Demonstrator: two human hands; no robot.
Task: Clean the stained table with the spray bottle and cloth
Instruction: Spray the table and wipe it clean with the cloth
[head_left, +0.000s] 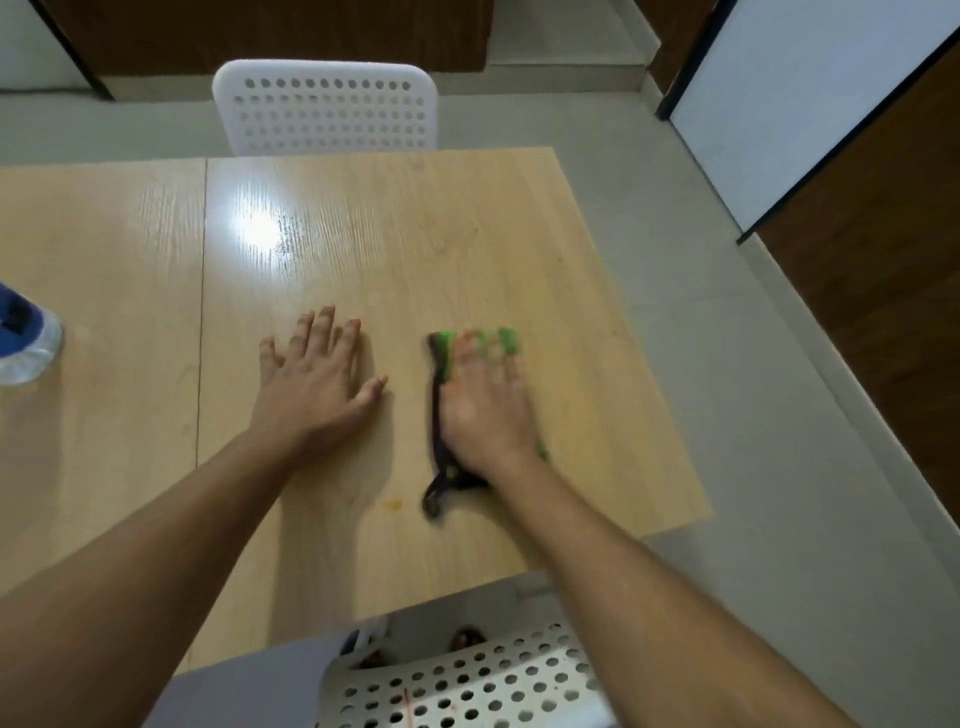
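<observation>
A pale-floored room with white perforated chairs and dark wood panelling.

A white perforated chair (326, 106) stands at top centre, and a second chair back (467, 680) fills the lower centre. The grey floor (675, 218) runs down the right side. Dark wood panels (883, 291) frame a white board (810, 98) at upper right; another dark panel (260, 31), perhaps a cabinet, spans the top edge. An overhead light's glare (257, 228) shows at upper left of centre.
</observation>
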